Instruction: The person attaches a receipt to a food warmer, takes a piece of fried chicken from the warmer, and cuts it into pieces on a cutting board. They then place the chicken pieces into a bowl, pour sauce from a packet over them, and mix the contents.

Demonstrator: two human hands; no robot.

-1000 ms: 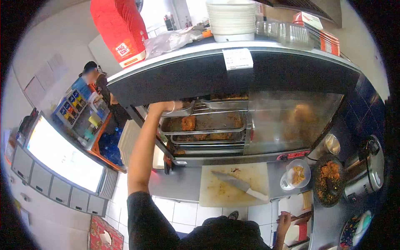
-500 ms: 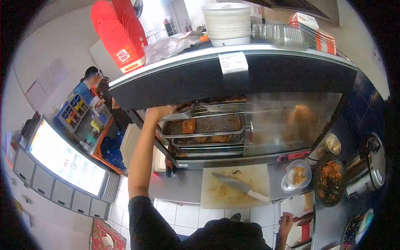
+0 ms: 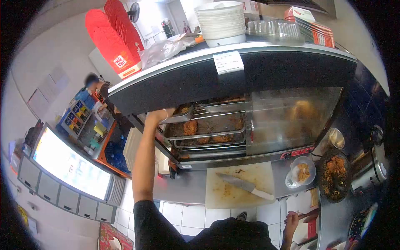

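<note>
Left hand (image 3: 160,114) at small metal tray (image 3: 182,118), upper left corner of open cabinet (image 3: 233,81); fingertips hidden, can't tell if gripping. Right hand (image 3: 291,219) low, past front edge of counter (image 3: 185,189), part-curled; hold unclear. Knife (image 3: 238,182) lies across cutting board (image 3: 225,201) at that edge.

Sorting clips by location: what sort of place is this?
Probably a food shop's kitchen: a cabinet holds trays of food, a knife lies on a cutting board, and white bowls stand stacked.

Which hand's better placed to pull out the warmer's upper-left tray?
Probably the left hand: it's right at the upper-left tray, by the warmer's open side. The right hand hangs low, away from that opening.
</note>
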